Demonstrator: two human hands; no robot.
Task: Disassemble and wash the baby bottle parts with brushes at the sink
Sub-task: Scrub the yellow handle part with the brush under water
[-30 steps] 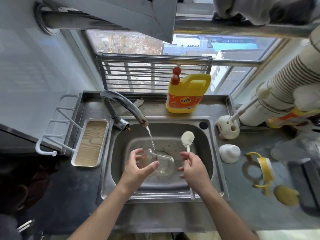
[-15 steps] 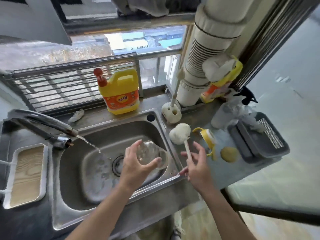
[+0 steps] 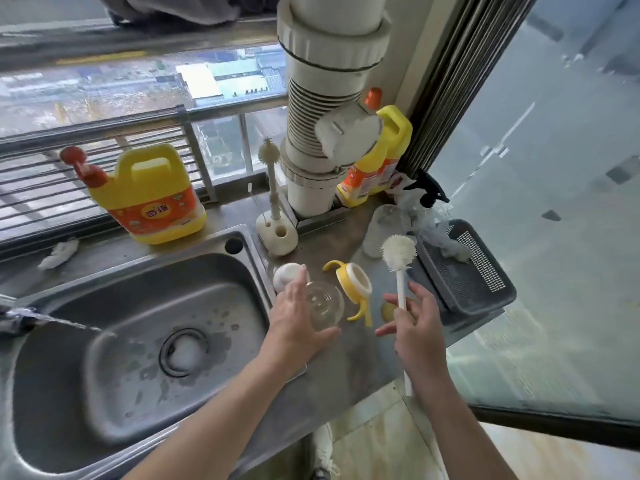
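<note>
My left hand (image 3: 296, 322) grips the clear glass bottle body (image 3: 323, 304) over the counter just right of the sink (image 3: 221, 244). My right hand (image 3: 414, 327) holds the white bottle brush (image 3: 399, 252) by its handle, bristle head up. Between the hands lies the yellow handled collar ring (image 3: 355, 284). A white cap (image 3: 285, 275) sits behind my left hand. A yellowish round piece (image 3: 388, 310) lies partly hidden by my right hand. A thin nipple brush (image 3: 269, 168) stands in a cream holder (image 3: 278, 235).
Water still runs from the tap at the left edge into the sink. A yellow detergent jug (image 3: 152, 195) stands behind the sink. A grey basket (image 3: 465, 271) sits at the counter's right end, near a white drain pipe (image 3: 325, 109), a yellow cleaner bottle (image 3: 377, 161) and a spray bottle (image 3: 420, 199).
Both hands moved right, out of the sink and over the counter, carrying the bottle and brush away from the running water. My view swung right with them.
</note>
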